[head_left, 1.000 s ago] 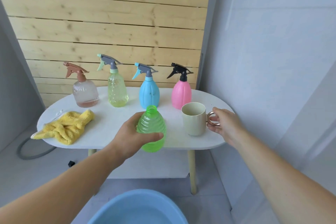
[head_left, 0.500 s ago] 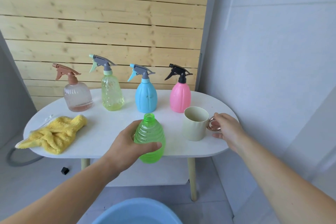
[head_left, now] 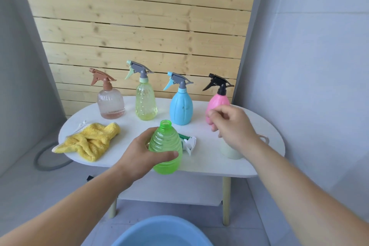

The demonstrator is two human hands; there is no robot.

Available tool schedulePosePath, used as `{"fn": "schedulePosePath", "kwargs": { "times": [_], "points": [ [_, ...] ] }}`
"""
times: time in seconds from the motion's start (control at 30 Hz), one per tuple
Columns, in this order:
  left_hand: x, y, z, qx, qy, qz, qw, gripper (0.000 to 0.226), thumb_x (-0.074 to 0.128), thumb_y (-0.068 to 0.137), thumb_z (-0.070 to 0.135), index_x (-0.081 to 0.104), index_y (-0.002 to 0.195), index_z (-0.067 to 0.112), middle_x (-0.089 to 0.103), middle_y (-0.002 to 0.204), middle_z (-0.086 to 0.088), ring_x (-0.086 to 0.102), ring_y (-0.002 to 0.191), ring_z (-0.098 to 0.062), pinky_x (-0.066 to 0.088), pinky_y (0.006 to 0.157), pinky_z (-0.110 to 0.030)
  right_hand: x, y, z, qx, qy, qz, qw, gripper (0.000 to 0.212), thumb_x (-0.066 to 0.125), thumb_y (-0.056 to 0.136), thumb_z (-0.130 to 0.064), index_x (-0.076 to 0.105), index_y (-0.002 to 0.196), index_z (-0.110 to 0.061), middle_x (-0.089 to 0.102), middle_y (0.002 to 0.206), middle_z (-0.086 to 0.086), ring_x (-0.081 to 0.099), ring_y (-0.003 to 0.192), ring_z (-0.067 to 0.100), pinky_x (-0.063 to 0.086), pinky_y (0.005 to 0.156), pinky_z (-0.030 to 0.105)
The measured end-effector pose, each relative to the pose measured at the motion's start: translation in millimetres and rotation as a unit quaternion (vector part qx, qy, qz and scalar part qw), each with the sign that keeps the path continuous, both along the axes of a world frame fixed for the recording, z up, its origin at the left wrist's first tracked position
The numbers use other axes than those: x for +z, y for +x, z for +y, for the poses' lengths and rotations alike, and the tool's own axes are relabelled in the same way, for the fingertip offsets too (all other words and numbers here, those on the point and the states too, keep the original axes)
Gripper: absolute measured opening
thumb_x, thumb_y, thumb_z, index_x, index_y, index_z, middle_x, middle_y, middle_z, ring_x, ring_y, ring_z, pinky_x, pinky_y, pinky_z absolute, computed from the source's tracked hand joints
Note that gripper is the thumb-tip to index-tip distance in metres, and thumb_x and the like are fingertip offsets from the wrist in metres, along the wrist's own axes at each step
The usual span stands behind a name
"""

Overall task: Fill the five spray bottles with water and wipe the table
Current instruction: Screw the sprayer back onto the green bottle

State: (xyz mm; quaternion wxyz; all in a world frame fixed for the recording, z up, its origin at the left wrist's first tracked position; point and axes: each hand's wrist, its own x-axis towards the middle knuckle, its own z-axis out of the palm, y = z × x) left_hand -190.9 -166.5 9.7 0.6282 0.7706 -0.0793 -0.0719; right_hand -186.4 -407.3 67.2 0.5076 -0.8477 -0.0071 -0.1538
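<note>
On the white oval table [head_left: 265, 166], the left hand [head_left: 139, 158] gripped a capless ribbed green plastic bottle [head_left: 166, 146], upright, neck up. The right hand [head_left: 231, 124] hovered empty with fingers loosely curled, directly above a cream mug [head_left: 231, 152], nearer it than the left.

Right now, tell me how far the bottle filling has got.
Looks done: four capped bottles stand at the back, brown, yellow-green, blue, pink; the two clear ones hold only a little liquid. In hand: left hand grips the uncapped, seemingly empty green bottle; right hand hovers empty over the mug. Left: filling, capping, wiping with the yellow cloth.
</note>
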Motion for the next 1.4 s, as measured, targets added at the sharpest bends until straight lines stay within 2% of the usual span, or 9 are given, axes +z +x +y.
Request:
{"fn": "schedulePosePath", "kwargs": {
  "times": [0.17, 0.33, 0.53, 0.73, 0.87, 0.93, 1.0, 1.13, 1.4],
  "points": [
    [-1, -2, 19, 0.025, 0.011, -0.006, 1.000, 0.057, 0.094, 0.069, 0.015, 0.064, 0.113, 0.037, 0.077, 0.104, 0.010, 0.073, 0.095, -0.007, 0.054, 0.073, -0.015, -47, 21, 40, 0.044, -0.122, 0.135, 0.982, 0.019, 0.063, 0.088, -0.045, 0.070, 0.095, -0.028, 0.063, 0.096, 0.001, 0.059, 0.077, 0.012, 0.047, 0.067, 0.029],
    [-5, 0, 30, 0.031, 0.009, 0.003, 0.999, 0.066, 0.092, 0.055, 0.032, 0.064, 0.115, 0.038, 0.076, 0.106, 0.009, 0.073, 0.099, -0.009, 0.057, 0.085, -0.027, -72, 32, 58, 0.023, -0.253, 0.210, 0.944, 0.053, 0.064, 0.078, -0.065, 0.059, 0.124, -0.039, 0.032, 0.115, 0.001, 0.037, 0.120, 0.026, 0.042, 0.096, 0.035],
    [-9, 3, 35, 0.039, 0.018, -0.002, 0.999, 0.060, 0.096, 0.064, 0.025, 0.064, 0.112, 0.041, 0.076, 0.105, 0.011, 0.072, 0.097, -0.007, 0.058, 0.082, -0.023, -87, 43, 67, -0.018, -0.251, 0.204, 0.946, 0.041, 0.066, 0.085, -0.051, 0.061, 0.122, -0.034, 0.029, 0.130, 0.005, 0.032, 0.125, 0.030, 0.035, 0.093, 0.032],
    [-13, 9, 40, 0.057, 0.021, -0.013, 0.998, 0.069, 0.092, 0.052, 0.040, 0.065, 0.116, 0.042, 0.075, 0.106, 0.011, 0.072, 0.098, -0.009, 0.059, 0.093, -0.038, -62, 53, 61, -0.044, -0.123, 0.078, 0.988, 0.033, 0.078, 0.080, -0.037, 0.068, 0.107, -0.020, 0.058, 0.118, 0.012, 0.059, 0.090, 0.025, 0.041, 0.073, 0.027],
    [-16, 14, 40, 0.076, 0.019, -0.015, 0.997, 0.073, 0.092, 0.049, 0.046, 0.064, 0.117, 0.044, 0.074, 0.109, 0.011, 0.072, 0.100, -0.010, 0.059, 0.094, -0.043, -21, 51, 49, -0.090, -0.112, -0.062, 0.988, 0.033, 0.078, 0.082, -0.029, 0.069, 0.110, -0.013, 0.057, 0.102, -0.003, 0.054, 0.101, 0.021, 0.040, 0.082, 0.027],
    [-16, 17, 36, 0.085, 0.020, -0.016, 0.996, 0.074, 0.092, 0.050, 0.047, 0.063, 0.118, 0.046, 0.073, 0.111, 0.010, 0.071, 0.101, -0.010, 0.059, 0.094, -0.041, -2, 47, 43, -0.100, -0.128, -0.108, 0.981, 0.036, 0.077, 0.082, -0.031, 0.068, 0.114, -0.015, 0.052, 0.116, 0.001, 0.048, 0.113, 0.018, 0.037, 0.091, 0.015],
    [-16, 19, 31, 0.091, 0.021, -0.018, 0.995, 0.070, 0.092, 0.052, 0.045, 0.062, 0.115, 0.048, 0.073, 0.111, 0.010, 0.071, 0.100, -0.008, 0.058, 0.092, -0.037, 13, 39, 36, -0.095, -0.145, -0.122, 0.977, 0.037, 0.076, 0.084, -0.026, 0.067, 0.118, -0.015, 0.043, 0.137, 0.006, 0.044, 0.106, 0.006, 0.026, 0.078, -0.006],
    [-20, 27, 19, 0.094, 0.026, -0.019, 0.995, 0.074, 0.093, 0.053, 0.047, 0.060, 0.119, 0.048, 0.072, 0.111, 0.011, 0.070, 0.100, -0.008, 0.058, 0.092, -0.036, 27, 30, 27, -0.070, -0.189, -0.156, 0.967, 0.034, 0.076, 0.084, -0.020, 0.067, 0.117, -0.017, 0.034, 0.150, 0.006, 0.040, 0.077, 0.003, 0.029, 0.070, -0.003],
    [-28, 38, 2, 0.092, 0.036, -0.035, 0.994, 0.080, 0.089, 0.049, 0.052, 0.060, 0.123, 0.044, 0.071, 0.109, 0.013, 0.068, 0.101, -0.009, 0.058, 0.092, -0.038, 29, 33, 21, -0.049, -0.253, -0.214, 0.942, 0.033, 0.075, 0.085, -0.009, 0.067, 0.117, -0.010, 0.026, 0.157, 0.009, 0.028, 0.144, 0.021, 0.015, 0.085, -0.013]
  ]
}}
